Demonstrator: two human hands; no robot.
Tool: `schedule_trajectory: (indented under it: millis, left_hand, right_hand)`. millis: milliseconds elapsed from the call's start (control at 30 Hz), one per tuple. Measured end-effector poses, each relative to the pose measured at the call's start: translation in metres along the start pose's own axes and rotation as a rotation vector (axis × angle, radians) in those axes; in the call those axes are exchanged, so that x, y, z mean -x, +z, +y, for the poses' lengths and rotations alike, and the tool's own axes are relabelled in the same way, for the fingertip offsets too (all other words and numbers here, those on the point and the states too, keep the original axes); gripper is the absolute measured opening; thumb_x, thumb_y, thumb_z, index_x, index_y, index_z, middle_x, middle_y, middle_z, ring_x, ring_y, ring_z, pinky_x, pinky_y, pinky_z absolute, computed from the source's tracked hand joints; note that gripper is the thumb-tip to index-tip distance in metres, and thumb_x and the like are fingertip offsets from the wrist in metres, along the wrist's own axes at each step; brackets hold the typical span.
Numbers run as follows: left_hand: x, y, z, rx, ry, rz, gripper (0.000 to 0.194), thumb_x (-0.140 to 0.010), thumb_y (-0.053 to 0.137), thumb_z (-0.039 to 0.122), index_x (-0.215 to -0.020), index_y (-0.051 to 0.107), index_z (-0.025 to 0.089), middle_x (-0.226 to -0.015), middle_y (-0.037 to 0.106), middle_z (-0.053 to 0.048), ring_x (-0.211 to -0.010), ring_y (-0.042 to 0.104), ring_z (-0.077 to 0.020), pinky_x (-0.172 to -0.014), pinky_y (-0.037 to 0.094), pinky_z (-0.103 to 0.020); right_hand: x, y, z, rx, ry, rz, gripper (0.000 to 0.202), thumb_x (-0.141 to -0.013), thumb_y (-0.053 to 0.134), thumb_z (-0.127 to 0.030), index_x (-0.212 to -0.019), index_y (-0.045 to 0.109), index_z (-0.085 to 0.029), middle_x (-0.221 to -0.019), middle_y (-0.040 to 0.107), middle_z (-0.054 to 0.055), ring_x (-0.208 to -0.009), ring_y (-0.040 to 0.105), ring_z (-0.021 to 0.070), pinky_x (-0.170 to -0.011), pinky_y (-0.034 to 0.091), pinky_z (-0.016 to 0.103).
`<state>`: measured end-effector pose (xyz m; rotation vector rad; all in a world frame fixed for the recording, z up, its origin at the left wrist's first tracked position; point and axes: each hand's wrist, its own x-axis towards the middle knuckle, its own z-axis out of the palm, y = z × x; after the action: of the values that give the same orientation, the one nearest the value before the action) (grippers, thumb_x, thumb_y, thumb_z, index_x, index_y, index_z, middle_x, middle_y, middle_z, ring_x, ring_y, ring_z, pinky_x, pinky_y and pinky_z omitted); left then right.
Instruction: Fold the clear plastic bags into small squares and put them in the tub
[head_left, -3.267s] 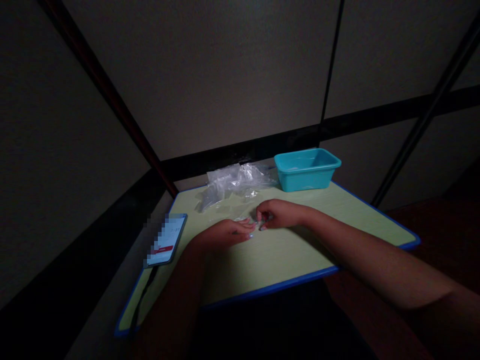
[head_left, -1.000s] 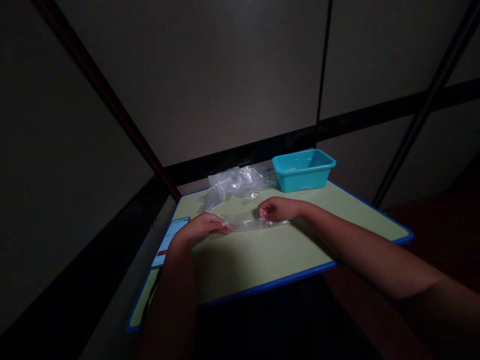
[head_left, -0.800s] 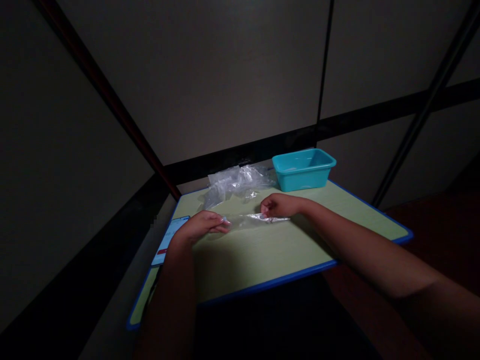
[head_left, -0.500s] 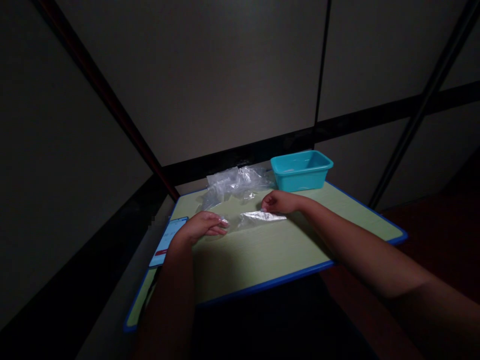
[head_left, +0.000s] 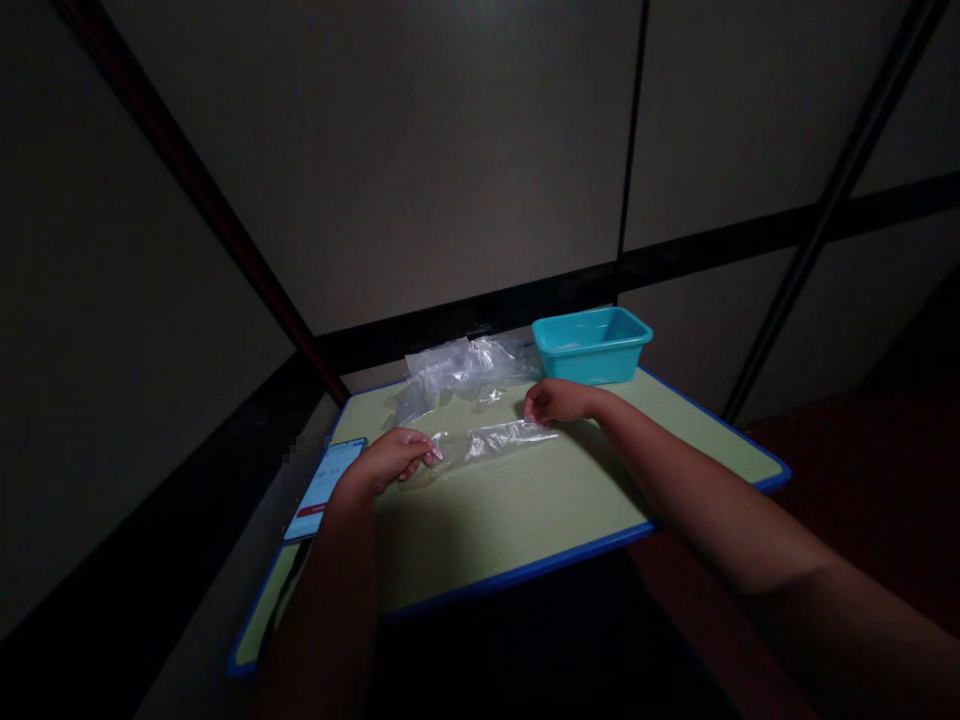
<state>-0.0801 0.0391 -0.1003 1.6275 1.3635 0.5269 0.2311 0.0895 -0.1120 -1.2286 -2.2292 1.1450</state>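
A clear plastic bag [head_left: 487, 442] lies stretched sideways just over the pale yellow-green table [head_left: 525, 520]. My left hand [head_left: 397, 458] pinches its left end between thumb and fingers. At the upper right edge of the bag, my right hand [head_left: 553, 401] has its fingers closed on the plastic. Behind them rests a crumpled heap of more clear plastic bags [head_left: 465, 368], reaching toward the back edge of the table. How many bags are in that heap I cannot tell.
A turquoise plastic basket [head_left: 592, 362] stands at the back right, with something pale inside. On the left edge lies a phone [head_left: 326, 488] with its screen lit. Wall panels [head_left: 450, 180] rise right behind the table, which has a blue rim.
My left hand's fingers have drawn together on the bag's left end, and the bag looks flatter and more spread out. My right hand keeps its hold. The view has shifted slightly.
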Motion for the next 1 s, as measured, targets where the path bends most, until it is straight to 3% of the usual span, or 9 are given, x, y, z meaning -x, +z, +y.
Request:
schedule_trajectory:
  millis: [167,467,667,1000]
  left_hand:
    - [-0.004,-0.001,-0.006,-0.003,-0.026,0.018,0.028,-0.062,0.057,0.037,-0.073,0.065,0.013,-0.058,0.054,0.003,-0.039,0.032,-0.0046,-0.039,0.021,-0.019]
    - [-0.003,0.000,-0.004,-0.016,-0.029,0.062,0.026,-0.061,0.064,0.040,-0.063,0.058,0.015,-0.040,0.044,0.006,-0.034,0.029,-0.0054,-0.038,0.019,-0.021]
    - [-0.009,-0.001,-0.008,-0.003,-0.001,0.154,0.035,-0.064,0.060,0.048,-0.069,0.059,0.013,-0.055,0.060,0.000,-0.034,0.033,-0.0047,-0.037,0.021,-0.020]
    - [-0.010,-0.001,-0.009,-0.086,0.037,0.208,0.027,-0.063,0.059,0.043,-0.064,0.058,0.015,-0.059,0.063,-0.001,-0.038,0.040,-0.0067,-0.039,0.027,-0.021]
  right_hand:
    - [-0.001,0.001,0.003,0.073,0.008,0.028,0.011,-0.064,0.055,-0.010,-0.073,0.061,-0.012,-0.062,0.062,0.001,-0.056,0.055,0.0110,-0.056,0.043,0.022]
    - [-0.002,0.002,-0.001,0.297,0.064,0.095,0.009,-0.069,0.056,-0.012,-0.072,0.065,-0.013,-0.061,0.063,0.002,-0.057,0.055,0.0113,-0.054,0.040,0.019]
    - [0.000,0.004,-0.008,0.490,0.087,0.121,0.009,-0.074,0.057,-0.016,-0.075,0.066,-0.012,-0.066,0.065,0.005,-0.059,0.055,0.0120,-0.054,0.036,0.021]
    - [0.004,0.004,-0.013,0.594,0.080,0.148,0.013,-0.077,0.057,-0.022,-0.077,0.067,-0.013,-0.070,0.066,0.007,-0.061,0.053,0.0131,-0.055,0.033,0.023]
